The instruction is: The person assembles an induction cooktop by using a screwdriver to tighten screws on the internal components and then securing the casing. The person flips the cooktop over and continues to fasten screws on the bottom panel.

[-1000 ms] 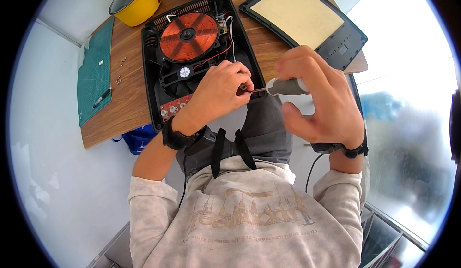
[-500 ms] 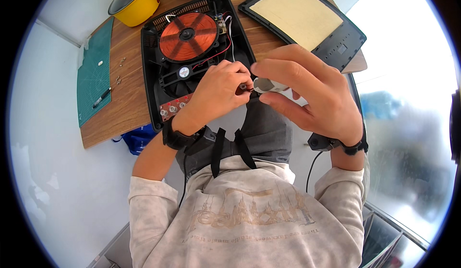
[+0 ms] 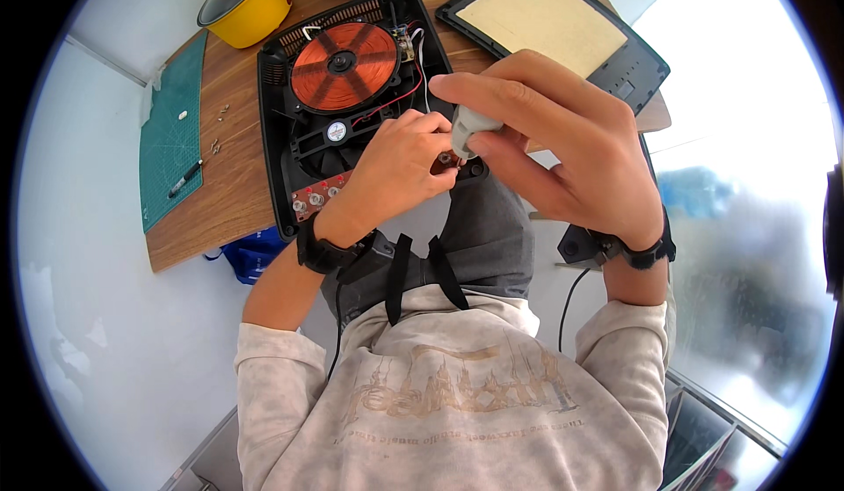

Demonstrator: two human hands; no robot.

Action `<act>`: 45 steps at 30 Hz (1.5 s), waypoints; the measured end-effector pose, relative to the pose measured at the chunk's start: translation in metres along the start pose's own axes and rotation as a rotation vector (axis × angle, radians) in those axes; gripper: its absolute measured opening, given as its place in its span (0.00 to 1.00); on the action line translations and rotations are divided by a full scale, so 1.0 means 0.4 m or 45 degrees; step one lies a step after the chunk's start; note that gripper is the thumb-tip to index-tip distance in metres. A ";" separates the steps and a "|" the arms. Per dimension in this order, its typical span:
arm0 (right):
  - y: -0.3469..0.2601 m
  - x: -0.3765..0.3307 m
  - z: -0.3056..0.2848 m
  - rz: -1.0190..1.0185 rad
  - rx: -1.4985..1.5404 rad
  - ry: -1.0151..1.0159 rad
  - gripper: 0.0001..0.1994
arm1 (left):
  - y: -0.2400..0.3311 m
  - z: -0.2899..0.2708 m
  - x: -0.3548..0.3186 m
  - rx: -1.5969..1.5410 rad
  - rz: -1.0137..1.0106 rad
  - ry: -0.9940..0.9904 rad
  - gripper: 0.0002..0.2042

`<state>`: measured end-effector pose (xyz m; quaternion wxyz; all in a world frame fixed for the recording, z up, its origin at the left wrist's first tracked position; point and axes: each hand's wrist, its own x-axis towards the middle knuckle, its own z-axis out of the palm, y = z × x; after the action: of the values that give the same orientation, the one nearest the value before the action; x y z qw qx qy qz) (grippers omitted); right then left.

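An opened induction cooker base (image 3: 271, 139) lies on the table, its round copper coil (image 3: 344, 66) and fan (image 3: 336, 131) exposed. Along its near side runs a narrow red-brown circuit board (image 3: 316, 199) with round buttons. My left hand (image 3: 397, 159) is closed over the right part of this board, thumb and fingers gripping about its end; the hand hides the board's middle. In my right hand (image 3: 576, 144) is a light grey screwdriver (image 3: 472, 130) with a thick body, tilted steeply, tip down at the board's right end beside my left fingertips. Whether a screw sits under the tip is too small to tell.
The cooker's top panel (image 3: 545, 21) lies face down at the back right. A yellow pot (image 3: 251, 16) stands at the back left. On the left are a green cutting mat (image 3: 171, 130), a marker pen (image 3: 185, 179) and several loose screws (image 3: 216, 146).
My right hand has raised and tipped the screwdriver from nearly level to steeply downward, bringing its tip to the board's end. My left hand has barely moved.
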<state>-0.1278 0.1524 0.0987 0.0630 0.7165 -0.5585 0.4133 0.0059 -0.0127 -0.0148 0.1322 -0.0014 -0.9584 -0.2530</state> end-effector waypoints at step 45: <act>-0.018 0.022 0.053 0.027 -0.539 0.196 0.17 | 0.061 -0.084 0.008 -0.540 -0.184 0.070 0.07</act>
<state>-0.1105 0.1367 0.0934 0.2500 0.6478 -0.6338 0.3409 0.0130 -0.0080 0.0258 0.1368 0.0465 -0.8774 -0.4575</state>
